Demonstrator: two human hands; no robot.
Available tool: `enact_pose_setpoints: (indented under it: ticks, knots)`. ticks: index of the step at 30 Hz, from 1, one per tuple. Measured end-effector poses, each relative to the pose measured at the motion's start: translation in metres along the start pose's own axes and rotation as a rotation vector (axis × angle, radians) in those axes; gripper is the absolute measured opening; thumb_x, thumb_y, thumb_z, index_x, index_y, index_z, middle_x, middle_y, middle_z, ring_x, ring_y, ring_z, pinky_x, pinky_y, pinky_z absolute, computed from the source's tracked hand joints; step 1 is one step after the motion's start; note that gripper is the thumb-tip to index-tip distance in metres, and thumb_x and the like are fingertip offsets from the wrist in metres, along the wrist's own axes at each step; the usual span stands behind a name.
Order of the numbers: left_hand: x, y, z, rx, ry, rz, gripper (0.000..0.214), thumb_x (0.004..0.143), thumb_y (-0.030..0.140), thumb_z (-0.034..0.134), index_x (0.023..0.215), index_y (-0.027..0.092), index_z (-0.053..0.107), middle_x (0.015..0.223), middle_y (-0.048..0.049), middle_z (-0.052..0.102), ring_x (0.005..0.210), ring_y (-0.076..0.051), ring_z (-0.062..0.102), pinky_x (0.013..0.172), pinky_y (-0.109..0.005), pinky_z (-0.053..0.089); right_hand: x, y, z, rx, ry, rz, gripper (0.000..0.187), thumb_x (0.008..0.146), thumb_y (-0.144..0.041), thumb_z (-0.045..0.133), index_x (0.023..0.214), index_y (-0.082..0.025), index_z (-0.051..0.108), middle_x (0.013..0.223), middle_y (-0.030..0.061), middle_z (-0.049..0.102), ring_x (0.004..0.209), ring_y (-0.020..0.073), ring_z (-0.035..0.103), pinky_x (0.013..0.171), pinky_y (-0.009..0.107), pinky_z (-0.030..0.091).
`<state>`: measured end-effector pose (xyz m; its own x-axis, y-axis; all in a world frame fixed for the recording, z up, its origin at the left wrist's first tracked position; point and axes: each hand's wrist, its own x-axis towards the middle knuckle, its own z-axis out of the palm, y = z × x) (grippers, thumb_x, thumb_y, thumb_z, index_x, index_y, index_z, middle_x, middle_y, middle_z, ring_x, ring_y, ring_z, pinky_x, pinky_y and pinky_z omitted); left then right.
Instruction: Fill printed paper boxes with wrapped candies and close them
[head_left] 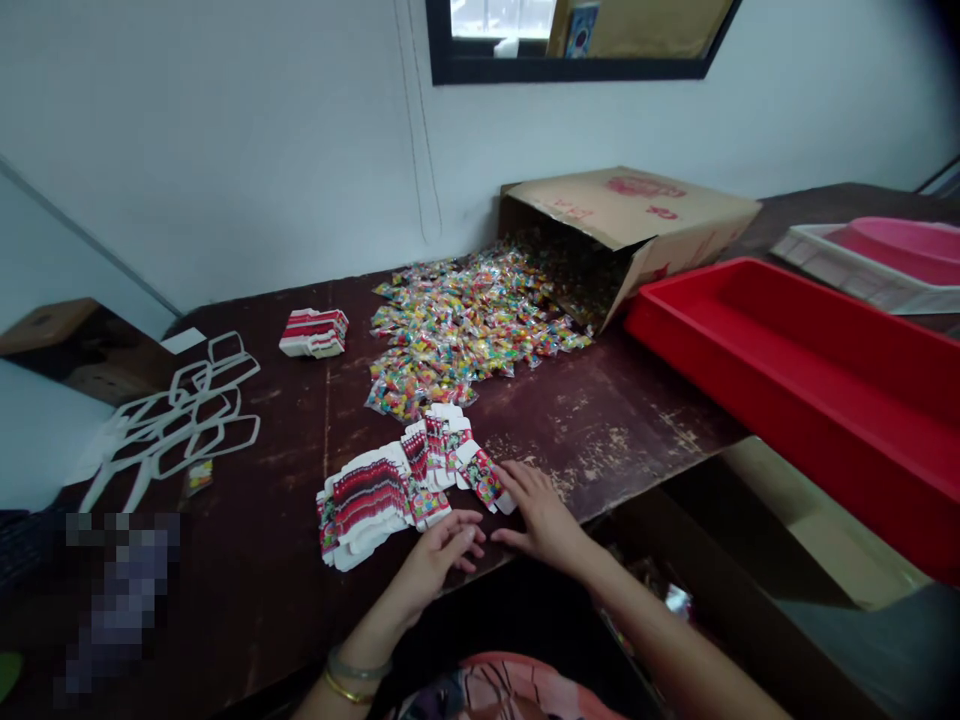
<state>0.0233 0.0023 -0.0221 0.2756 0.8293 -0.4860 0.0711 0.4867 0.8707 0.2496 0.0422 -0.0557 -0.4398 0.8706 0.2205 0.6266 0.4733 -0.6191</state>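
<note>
The right hand, thumb and fingers apart, touches a flat red-and-white cardboard carton at its ten o'clock, apparently separating it, which calls for a pinch; the left hand curls loosely open, seemingly empty.

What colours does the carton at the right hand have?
The carton is red with multicoloured print, white flaps; head view.

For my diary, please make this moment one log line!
left hand: loosely curled, near flat printed cartons | right hand: open, at rightmost carton | colourful clear packets: heaped at mouth of cardboard box
</note>
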Motion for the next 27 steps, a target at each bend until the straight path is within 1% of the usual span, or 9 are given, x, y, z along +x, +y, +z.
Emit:
enact_pose_setpoints:
  ticks: [2, 4, 8, 11, 13, 16, 20, 23, 27]
  knots:
    - [-0.003, -0.003, -0.002, -0.031, -0.004, -0.019, 0.044, 0.08, 0.047, 0.062, 0.11, 0.014, 0.059, 0.097, -0.0082, 0.063, 0.085, -0.018, 0.06, 0.071, -0.028, 0.047, 0.013, 0.002, 0.029, -0.083, 0.089, -0.023, 0.053, 0.086, -0.031, 0.06, 0.136, -0.019, 0.049, 0.135, 0.0135, 0.054, 0.127, 0.0318, 0.045, 0.107, 0.055, 0.035]
    - [-0.007, -0.003, -0.002, -0.094, -0.018, -0.05, 0.05, 0.078, 0.049, 0.066, 0.115, 0.015, 0.059, 0.103, -0.0111, 0.064, 0.089, -0.019, 0.062, 0.077, -0.032, 0.048, 0.016, -0.001, 0.041, -0.1, 0.182, -0.026, 0.035, 0.092, -0.021, 0.047, 0.126, -0.02, 0.059, 0.122, 0.0119, 0.063, 0.115, 0.0276, 0.056, 0.1, 0.05, 0.044]
    - [-0.011, 0.0, 0.002, -0.386, -0.044, 0.029, 0.054, 0.077, 0.045, 0.068, 0.124, 0.019, 0.056, 0.126, -0.0125, 0.06, 0.112, -0.024, 0.058, 0.099, -0.038, 0.042, -0.005, -0.029, 0.038, -0.002, 0.224, -0.202, 0.035, 0.091, -0.018, 0.047, 0.123, -0.026, 0.06, 0.113, 0.0094, 0.068, 0.103, 0.0257, 0.062, 0.091, 0.047, 0.049]
    - [-0.006, -0.001, 0.009, -0.493, 0.004, 0.076, 0.035, 0.075, 0.036, 0.067, 0.104, 0.015, 0.067, 0.113, -0.0106, 0.067, 0.108, -0.025, 0.059, 0.093, -0.035, 0.044, -0.022, -0.053, 0.035, 0.112, 0.131, -0.422, 0.049, 0.085, -0.027, 0.059, 0.133, -0.031, 0.049, 0.115, 0.0069, 0.068, 0.106, 0.0282, 0.06, 0.092, 0.048, 0.048]
    - [-0.002, -0.007, 0.013, -0.437, 0.045, 0.027, 0.031, 0.069, 0.032, 0.068, 0.095, 0.014, 0.067, 0.098, -0.0092, 0.069, 0.094, -0.024, 0.063, 0.083, -0.035, 0.047, -0.024, -0.057, 0.035, 0.146, 0.166, -0.387, 0.055, 0.084, -0.027, 0.061, 0.136, -0.032, 0.044, 0.117, 0.0079, 0.066, 0.106, 0.0286, 0.059, 0.089, 0.046, 0.05]
    - [0.002, -0.021, 0.014, -0.256, 0.049, -0.078, 0.042, 0.054, 0.026, 0.077, 0.093, 0.017, 0.065, 0.087, -0.0055, 0.068, 0.081, -0.024, 0.061, 0.078, -0.037, 0.047, -0.016, -0.049, 0.036, 0.188, 0.198, -0.237, 0.046, 0.082, -0.025, 0.062, 0.127, -0.032, 0.053, 0.124, 0.0106, 0.061, 0.111, 0.0304, 0.055, 0.091, 0.047, 0.049]
    - [0.005, -0.031, 0.009, -0.076, 0.062, -0.084, 0.035, 0.052, 0.024, 0.08, 0.083, 0.019, 0.066, 0.087, -0.0058, 0.065, 0.094, -0.027, 0.058, 0.089, -0.04, 0.042, -0.005, -0.04, 0.037, 0.491, 0.019, -0.131, 0.016, 0.08, -0.038, 0.065, 0.088, -0.025, 0.067, 0.122, 0.012, 0.061, 0.12, 0.031, 0.051, 0.096, 0.044, 0.047]
    - [0.003, -0.024, 0.005, -0.043, 0.053, -0.041, 0.043, 0.049, 0.028, 0.084, 0.087, 0.02, 0.066, 0.09, -0.0057, 0.065, 0.098, -0.029, 0.057, 0.094, -0.041, 0.04, -0.002, -0.043, 0.031, 0.61, -0.146, -0.028, 0.027, 0.078, -0.05, 0.065, 0.083, -0.023, 0.069, 0.123, 0.0121, 0.06, 0.127, 0.0323, 0.046, 0.102, 0.047, 0.039]
    - [-0.008, -0.002, 0.005, 0.006, -0.195, 0.054, 0.032, 0.064, 0.037, 0.08, 0.09, 0.024, 0.067, 0.089, -0.0029, 0.065, 0.091, -0.024, 0.061, 0.085, -0.038, 0.047, 0.004, -0.047, 0.016, 0.777, -0.352, -0.027, 0.034, 0.079, -0.058, 0.061, 0.079, -0.026, 0.071, 0.096, 0.0081, 0.067, 0.106, 0.0278, 0.058, 0.095, 0.043, 0.042]
